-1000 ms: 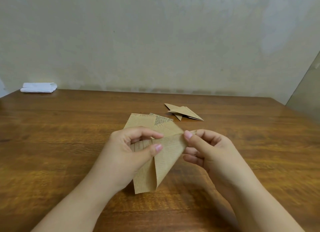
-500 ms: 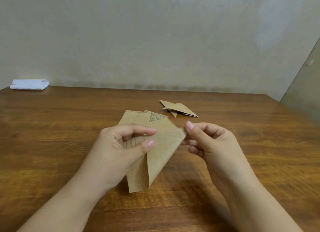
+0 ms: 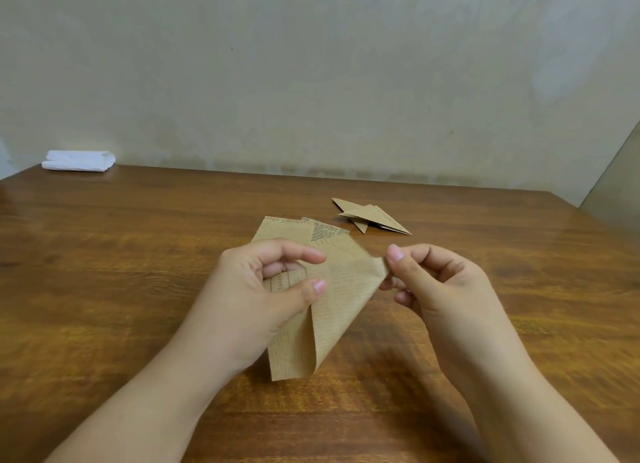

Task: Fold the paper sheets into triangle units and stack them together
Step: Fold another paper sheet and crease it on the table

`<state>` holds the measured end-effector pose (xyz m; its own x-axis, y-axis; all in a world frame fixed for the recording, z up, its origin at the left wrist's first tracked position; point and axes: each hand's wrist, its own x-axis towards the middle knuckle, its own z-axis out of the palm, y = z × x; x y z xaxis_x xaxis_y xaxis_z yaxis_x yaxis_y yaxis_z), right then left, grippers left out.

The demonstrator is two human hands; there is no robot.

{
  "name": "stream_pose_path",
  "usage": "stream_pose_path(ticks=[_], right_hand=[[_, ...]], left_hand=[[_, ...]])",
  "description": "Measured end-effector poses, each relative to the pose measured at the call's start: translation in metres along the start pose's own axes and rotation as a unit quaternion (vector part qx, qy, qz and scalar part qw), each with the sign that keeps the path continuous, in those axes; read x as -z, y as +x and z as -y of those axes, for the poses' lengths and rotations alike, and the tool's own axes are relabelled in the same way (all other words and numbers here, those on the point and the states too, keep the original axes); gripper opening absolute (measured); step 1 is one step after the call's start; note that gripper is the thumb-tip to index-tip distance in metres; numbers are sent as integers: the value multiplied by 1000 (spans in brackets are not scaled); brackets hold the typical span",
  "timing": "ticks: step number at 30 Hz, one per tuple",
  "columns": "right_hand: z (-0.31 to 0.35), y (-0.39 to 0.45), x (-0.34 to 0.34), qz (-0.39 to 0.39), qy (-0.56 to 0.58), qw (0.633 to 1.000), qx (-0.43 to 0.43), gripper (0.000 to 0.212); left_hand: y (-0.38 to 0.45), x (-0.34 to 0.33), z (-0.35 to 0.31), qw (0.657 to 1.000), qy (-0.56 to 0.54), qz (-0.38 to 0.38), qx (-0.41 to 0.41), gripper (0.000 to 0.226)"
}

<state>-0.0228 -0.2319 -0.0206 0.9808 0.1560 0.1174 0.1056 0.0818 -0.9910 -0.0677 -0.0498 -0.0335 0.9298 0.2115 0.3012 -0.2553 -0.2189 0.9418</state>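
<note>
While both hands' fingers pinch it, the printed brown paper sheet [image 3: 329, 310] curls half-folded

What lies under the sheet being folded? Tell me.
Flat sheets lie on the table beneath the held sheet; their printed far edges show. The left hand, right hand and held sheet cover their near parts, so the count is unclear.

We see a brown wooden table [image 3: 138, 289] across the lower frame. On it lie a folded white cloth [image 3: 79, 160] at upper left, flat tan printed paper sheets [image 3: 291, 227] at centre, and stacked tan folded paper triangles [image 3: 372, 217] just right of them.
</note>
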Motion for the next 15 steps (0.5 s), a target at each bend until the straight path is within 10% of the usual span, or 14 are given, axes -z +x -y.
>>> stream_pose_path(ticks=[15], right_hand=[[-2, -1, 0, 81, -42, 996, -11, 36]], left_hand=[[-2, 1, -2, 1000, -17, 13, 2, 17]])
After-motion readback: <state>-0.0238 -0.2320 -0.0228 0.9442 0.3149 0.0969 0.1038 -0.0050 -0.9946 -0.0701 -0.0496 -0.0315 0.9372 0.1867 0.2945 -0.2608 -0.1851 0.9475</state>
